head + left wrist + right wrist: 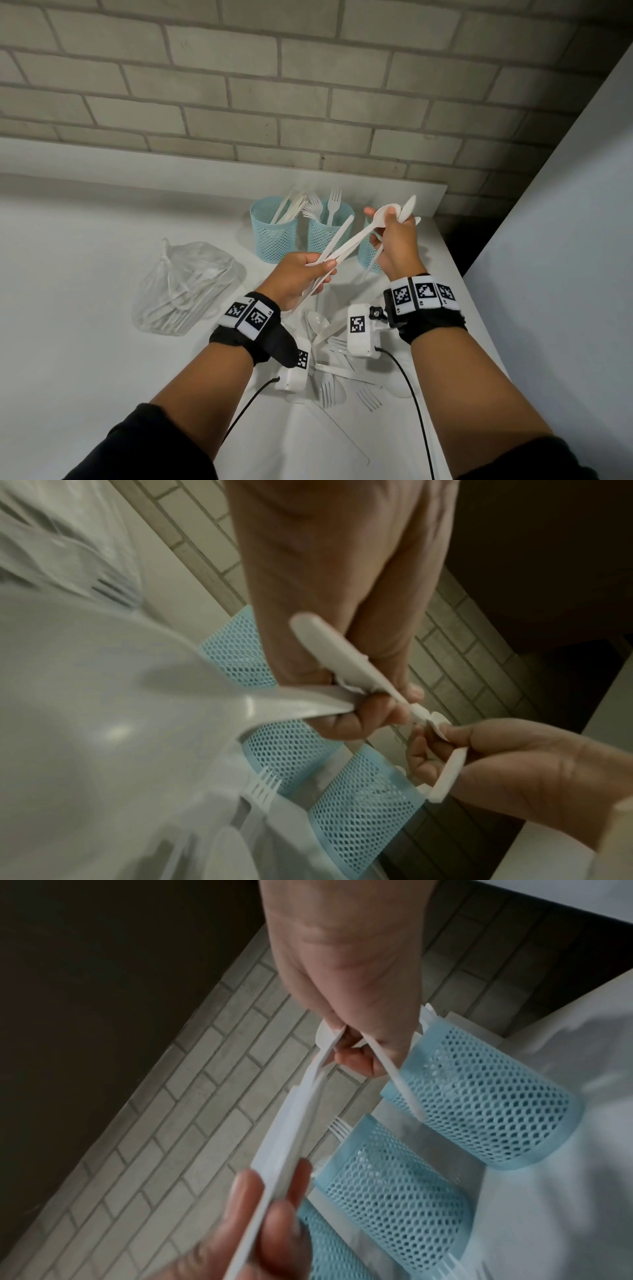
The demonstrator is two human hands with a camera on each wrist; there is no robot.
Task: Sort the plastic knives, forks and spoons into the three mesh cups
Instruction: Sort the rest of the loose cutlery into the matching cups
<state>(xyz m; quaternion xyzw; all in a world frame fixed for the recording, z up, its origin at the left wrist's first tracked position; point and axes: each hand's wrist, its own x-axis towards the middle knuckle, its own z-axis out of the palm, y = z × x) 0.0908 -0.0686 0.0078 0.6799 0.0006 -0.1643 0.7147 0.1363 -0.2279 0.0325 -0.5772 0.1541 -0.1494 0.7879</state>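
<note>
Three blue mesh cups stand at the back of the white table (85, 359): the left cup (274, 236) has knives, the middle cup (323, 236) has forks, and the right cup (368, 255) is partly hidden behind my right hand. My left hand (308, 277) grips a bundle of white cutlery (342, 240) by the handles, a knife and a spoon among them. My right hand (392, 236) holds spoons (407, 209) above the right cup and pinches the bowl of a spoon from the bundle. In the right wrist view, my right fingers (356, 1058) pinch that spoon.
A clear plastic bag (181, 291) of more cutlery lies left of my hands. Loose forks, spoons and knives (334, 363) are scattered on the table under my wrists. A brick wall runs behind the cups, and a pale wall panel (565, 240) stands to the right.
</note>
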